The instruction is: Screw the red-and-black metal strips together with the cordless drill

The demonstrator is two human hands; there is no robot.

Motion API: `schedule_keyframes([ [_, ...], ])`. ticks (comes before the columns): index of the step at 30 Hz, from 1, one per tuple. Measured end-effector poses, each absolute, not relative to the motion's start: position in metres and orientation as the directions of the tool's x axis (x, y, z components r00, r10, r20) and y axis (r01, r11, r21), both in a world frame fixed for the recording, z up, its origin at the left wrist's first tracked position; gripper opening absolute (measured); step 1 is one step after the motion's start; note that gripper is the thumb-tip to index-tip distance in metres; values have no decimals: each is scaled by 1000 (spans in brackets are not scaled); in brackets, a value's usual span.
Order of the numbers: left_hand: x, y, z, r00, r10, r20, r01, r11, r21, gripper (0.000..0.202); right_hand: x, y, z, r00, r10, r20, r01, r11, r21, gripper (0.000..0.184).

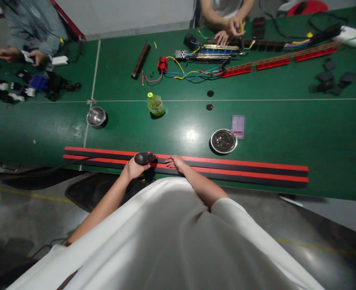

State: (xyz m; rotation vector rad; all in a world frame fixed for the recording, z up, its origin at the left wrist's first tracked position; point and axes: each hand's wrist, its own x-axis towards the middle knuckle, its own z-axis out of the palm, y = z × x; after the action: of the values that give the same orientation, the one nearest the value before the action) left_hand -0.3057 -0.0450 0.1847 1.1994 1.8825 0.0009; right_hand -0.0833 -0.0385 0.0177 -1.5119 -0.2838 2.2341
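Note:
My left hand (134, 169) is wrapped round a black power screwdriver (142, 158), whose tip points right, low over the rails. Just to its right, my right hand (174, 162) rests on the rails with its fingers stretched out. Two long red-and-black rails, the back one (241, 163) and the front one (241, 175), lie side by side along the near table edge. Small dots run along their red faces. Behind them on the right stands a white-rimmed bowl (224, 141) of small dark pieces, too small to name.
On the green table (178, 137) stand a drink bottle (156, 105) and a metal bowl (96, 117). A blurred purple packet (238, 125) touches the white-rimmed bowl. Across the table, one person handles wired rail parts (217, 52); another sits far left near black-and-white parts (17, 88).

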Motion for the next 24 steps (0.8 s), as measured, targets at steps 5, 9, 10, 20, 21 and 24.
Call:
schedule_keyframes([
  [5,-305,-58,181,-124,731,-671,560,610,561,35,-67,-47,18,-302,454,-838,-203,-890,-409,14],
  [9,-313,-77,185,-244,732,-636,356,678,643,37,-62,-54,17,-255,476,-842,-163,-879,-447,14],
  [10,-318,-82,186,-275,725,-632,315,689,653,38,-64,-56,16,-234,484,-844,-149,-875,-460,14],
  [20,-397,-126,186,-426,722,-545,302,681,667,39,-112,-73,-3,9,613,-790,120,-785,-607,18],
  [21,-404,-128,185,-416,727,-546,306,678,668,39,-120,-75,-3,12,626,-779,157,-771,-617,19],
  [24,-422,-132,180,-384,749,-540,373,661,651,37,-142,-80,0,8,664,-747,271,-721,-638,21],
])
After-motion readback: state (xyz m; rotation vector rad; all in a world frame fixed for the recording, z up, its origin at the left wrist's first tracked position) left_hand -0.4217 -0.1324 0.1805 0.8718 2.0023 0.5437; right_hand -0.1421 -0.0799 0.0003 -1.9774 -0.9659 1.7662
